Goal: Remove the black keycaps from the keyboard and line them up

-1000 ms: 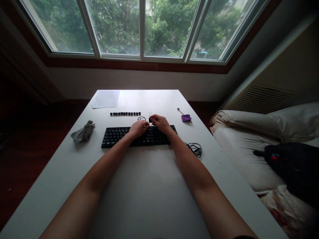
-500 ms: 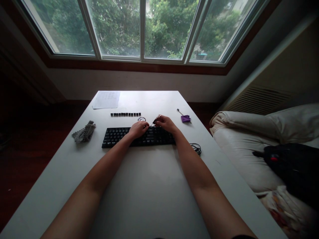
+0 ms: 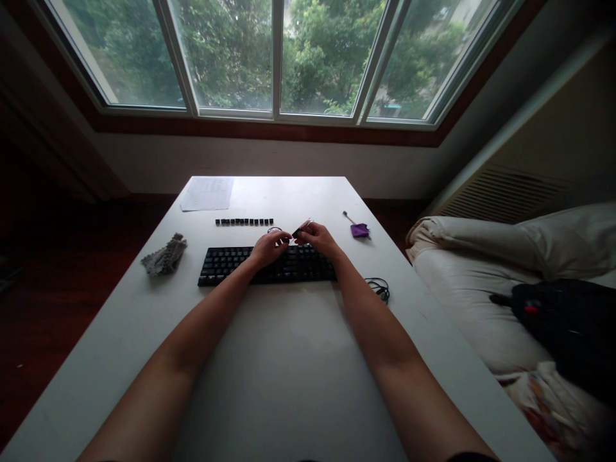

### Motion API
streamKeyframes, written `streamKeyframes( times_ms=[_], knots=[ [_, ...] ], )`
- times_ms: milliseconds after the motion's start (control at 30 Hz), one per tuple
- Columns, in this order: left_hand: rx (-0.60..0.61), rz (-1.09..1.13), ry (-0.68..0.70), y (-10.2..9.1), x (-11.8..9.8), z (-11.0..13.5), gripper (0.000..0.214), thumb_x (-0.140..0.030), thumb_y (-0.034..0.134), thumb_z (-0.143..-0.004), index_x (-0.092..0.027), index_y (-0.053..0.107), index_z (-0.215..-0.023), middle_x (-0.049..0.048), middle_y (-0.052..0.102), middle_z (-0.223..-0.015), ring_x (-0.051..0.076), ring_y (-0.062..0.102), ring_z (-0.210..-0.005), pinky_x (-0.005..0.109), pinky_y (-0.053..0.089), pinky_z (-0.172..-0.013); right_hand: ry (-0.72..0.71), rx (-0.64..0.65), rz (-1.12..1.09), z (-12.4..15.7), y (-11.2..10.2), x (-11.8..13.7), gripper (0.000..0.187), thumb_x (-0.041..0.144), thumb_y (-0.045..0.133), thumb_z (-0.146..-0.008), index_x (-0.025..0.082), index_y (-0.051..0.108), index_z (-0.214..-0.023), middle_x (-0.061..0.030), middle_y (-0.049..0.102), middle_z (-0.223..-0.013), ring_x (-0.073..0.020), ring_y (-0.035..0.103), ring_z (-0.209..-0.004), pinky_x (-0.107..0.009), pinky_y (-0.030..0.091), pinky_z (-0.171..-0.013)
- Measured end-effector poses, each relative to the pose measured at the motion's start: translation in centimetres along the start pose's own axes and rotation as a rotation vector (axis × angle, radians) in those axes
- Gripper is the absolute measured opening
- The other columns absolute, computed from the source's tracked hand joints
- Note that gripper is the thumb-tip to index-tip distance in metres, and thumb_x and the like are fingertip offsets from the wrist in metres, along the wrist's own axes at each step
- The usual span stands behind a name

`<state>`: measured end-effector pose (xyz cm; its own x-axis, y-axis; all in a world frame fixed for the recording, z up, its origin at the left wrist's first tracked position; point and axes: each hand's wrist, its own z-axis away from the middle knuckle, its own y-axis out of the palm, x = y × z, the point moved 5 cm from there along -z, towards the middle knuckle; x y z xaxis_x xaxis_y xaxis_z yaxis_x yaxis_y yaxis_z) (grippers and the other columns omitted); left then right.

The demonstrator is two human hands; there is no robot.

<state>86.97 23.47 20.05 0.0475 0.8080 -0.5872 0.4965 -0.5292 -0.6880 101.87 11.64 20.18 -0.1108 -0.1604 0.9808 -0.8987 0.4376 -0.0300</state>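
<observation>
A black keyboard (image 3: 226, 264) lies across the white table, its right half partly under my forearms. Over its back edge, my right hand (image 3: 315, 236) is closed around a small keycap puller (image 3: 297, 232) with a dark body and thin wire. Right beside the puller's tip is my left hand (image 3: 270, 248), fingers curled and pinched together; whatever sits between those fingertips is too small to tell. Behind the keyboard stands a row of several black keycaps (image 3: 244, 222). A dark looped cord (image 3: 274, 229) shows just past my left hand.
A crumpled grey cloth (image 3: 165, 255) lies left of the keyboard. Printed paper (image 3: 208, 194) rests at the far left corner. On the right are a small brush (image 3: 348, 217), a purple cloth (image 3: 360, 230) and a coiled black cable (image 3: 380, 290). A cream sofa (image 3: 462, 289) stands beside the table.
My right hand has turned the keycap puller so that its wire end no longer points down at the keys. My left fingertips have lifted off the keyboard and closed in towards it.
</observation>
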Motion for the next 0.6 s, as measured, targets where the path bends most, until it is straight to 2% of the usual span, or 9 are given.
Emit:
streamKeyframes(
  times_ms=[267,600],
  knots=[
    [-0.013,0.087,-0.095,-0.37,0.24,-0.3,0.027,-0.019,0.06,-0.088,-0.025,0.074,-0.11,0.0039,0.071,-0.105,0.015,0.066,-0.081,0.029,0.056,-0.078,-0.023,-0.014,0.041,-0.06,0.53,0.1,0.042,0.051,0.081,-0.075,0.019,0.06,-0.093,-0.0025,0.075,-0.08,-0.0196,0.075,-0.072,-0.031,0.061,-0.067],
    [-0.064,0.139,-0.077,-0.67,0.61,-0.47,0.023,-0.023,0.06,-0.089,-0.023,0.075,-0.107,0.0046,0.07,-0.104,0.013,0.064,-0.078,0.026,0.054,-0.073,-0.008,-0.092,-0.078,0.1,0.55,0.3,0.049,0.054,0.085,-0.07,0.02,0.055,-0.091,-0.0026,0.075,-0.081,-0.0201,0.075,-0.07,-0.035,0.063,-0.069]
  ],
)
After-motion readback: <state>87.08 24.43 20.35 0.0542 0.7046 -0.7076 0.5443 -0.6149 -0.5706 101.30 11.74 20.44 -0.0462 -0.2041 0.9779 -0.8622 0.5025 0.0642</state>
